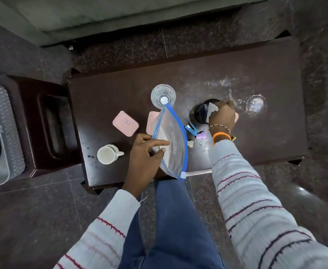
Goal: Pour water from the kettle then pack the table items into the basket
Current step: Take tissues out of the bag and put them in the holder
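Left hand (143, 152) pinched around near rim of clear blue-zippered plastic bag (171, 144), held mouth-up above dark wooden table (120, 90). Right hand (222, 115) closed on white crumpled paper (212, 109) at black round container (201, 113). Risk noted: bag's far corner overlapped water-filled clear glass (163, 96); swing likely to tip it. Bag's long axis ran away from the person toward the glass.

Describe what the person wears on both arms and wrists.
Both arms are in pale knitted sleeves with thin dark red and purple stripes and ribbed cuffs. The left hand is bare, with no jewellery showing. The right hand has a beaded bracelet and an orange band at the wrist.
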The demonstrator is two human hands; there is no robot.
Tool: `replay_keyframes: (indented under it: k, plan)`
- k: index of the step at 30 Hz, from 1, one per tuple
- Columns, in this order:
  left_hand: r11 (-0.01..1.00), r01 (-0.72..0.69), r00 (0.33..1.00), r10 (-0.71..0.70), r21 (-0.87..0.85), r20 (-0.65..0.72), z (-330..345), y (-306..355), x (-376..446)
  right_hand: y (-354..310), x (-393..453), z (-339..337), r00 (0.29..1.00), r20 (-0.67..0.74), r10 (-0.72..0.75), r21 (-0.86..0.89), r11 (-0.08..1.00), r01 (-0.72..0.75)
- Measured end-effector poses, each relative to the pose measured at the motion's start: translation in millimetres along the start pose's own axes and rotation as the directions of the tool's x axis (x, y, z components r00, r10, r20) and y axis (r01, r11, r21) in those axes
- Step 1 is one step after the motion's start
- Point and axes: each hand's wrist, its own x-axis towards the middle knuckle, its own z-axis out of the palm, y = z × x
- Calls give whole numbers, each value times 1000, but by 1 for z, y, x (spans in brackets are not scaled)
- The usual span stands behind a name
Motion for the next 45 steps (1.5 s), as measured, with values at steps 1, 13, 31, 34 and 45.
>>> replay_keyframes:
  k: [1, 13, 31, 34, 45]
  plan:
    - [1000, 1, 1000, -2, 7, 9, 3, 0, 2, -1, 3, 4, 1000, 13, 2, -31, 1000, -2]
    - [999, 24, 997, -26, 34, 74, 16, 0, 6, 16, -6, 9, 992, -111, -57, 146, 987, 73]
    - [995, 41, 999, -42, -87, -12, -8, -9, 9, -52, 18, 43, 939, 168, -301, -129, 937, 324]
    - [993, 45, 999, -46, -110, -7, -12, -13, 8, -58, 21, 50, 923, 159, -351, -138, 918, 373]
    - [941, 103, 992, -121, -322, -36, -21, -18, 8, -14, -84, 24, 806, 213, -552, 446, 789, 422]
